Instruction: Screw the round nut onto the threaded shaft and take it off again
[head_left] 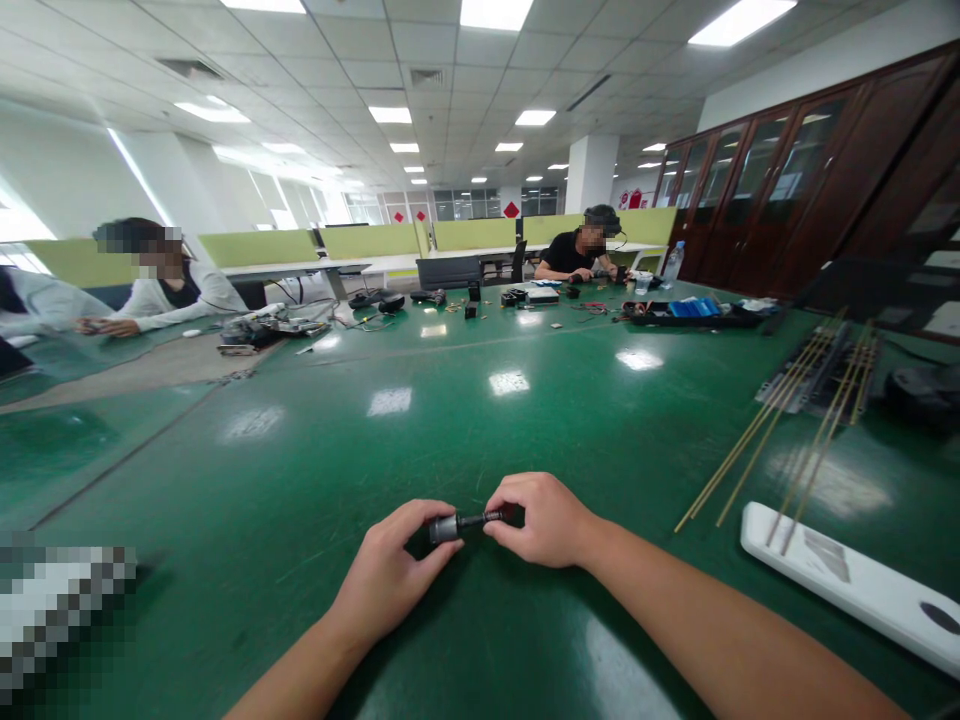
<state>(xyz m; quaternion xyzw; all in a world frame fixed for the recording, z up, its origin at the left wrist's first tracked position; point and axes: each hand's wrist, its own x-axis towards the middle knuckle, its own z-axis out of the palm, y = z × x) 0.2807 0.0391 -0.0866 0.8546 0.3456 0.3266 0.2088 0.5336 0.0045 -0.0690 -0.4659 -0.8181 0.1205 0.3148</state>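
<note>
A small silver-and-black cylinder with a thin dark shaft is held low over the green tabletop, lying roughly level between my two hands. The thumb and fingers of my left hand close round its thick silver body. On the other side, my right hand pinches the narrow shaft end, where fine ridges or coils show. Part of that end is hidden by the right fingertips. Whether body and shaft are one piece, I cannot tell.
To the right lie thin brass-coloured rods and a long white casing. A blurred-out block is at lower left. Across the table are electronic parts, a black tray with blue items, a bottle and two seated people.
</note>
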